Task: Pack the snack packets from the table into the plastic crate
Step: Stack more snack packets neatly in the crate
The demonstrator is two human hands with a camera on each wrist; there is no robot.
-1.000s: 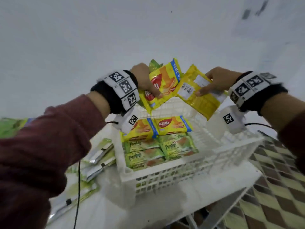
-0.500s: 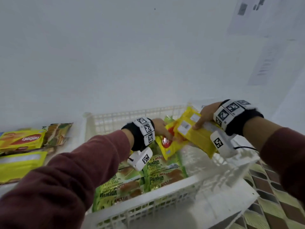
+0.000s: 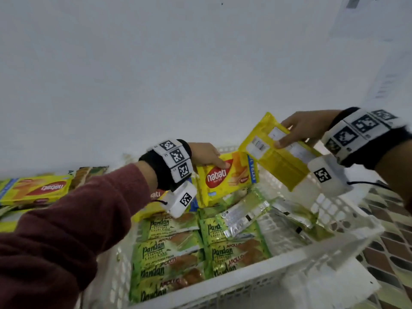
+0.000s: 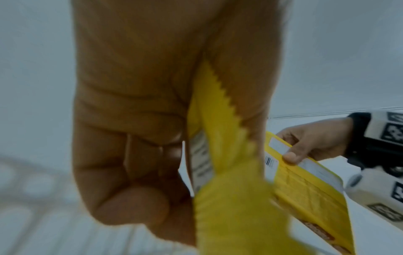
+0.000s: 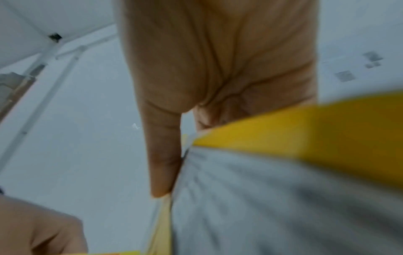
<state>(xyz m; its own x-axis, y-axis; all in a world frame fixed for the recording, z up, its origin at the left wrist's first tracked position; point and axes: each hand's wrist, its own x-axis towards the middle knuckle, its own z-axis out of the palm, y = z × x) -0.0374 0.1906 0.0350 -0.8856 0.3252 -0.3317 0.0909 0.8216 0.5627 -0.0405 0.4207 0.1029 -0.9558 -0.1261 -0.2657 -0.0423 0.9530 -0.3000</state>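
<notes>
Against a white wall, above the white plastic crate [image 3: 263,284], a Nabati wafer packet [image 3: 227,178] is pinched by the left hand [image 3: 204,155] and a back-up yellow packet [image 3: 275,157] by the right hand [image 3: 305,128], each apparently awaiting lowering and release beside the Pandan cake packets [image 3: 169,248].

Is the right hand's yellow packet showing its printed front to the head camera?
No, the yellow packet in the right hand shows its label-covered back.

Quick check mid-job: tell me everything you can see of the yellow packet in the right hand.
The glossy yellow plastic snack packet shows its back: white printed panels with a barcode and a centre seam. It is flat, unopened as far as I can see, tilted, and held above the white plastic crate. The right hand pinches its upper edge, thumb on top. Nothing else visibly touches it.
</notes>
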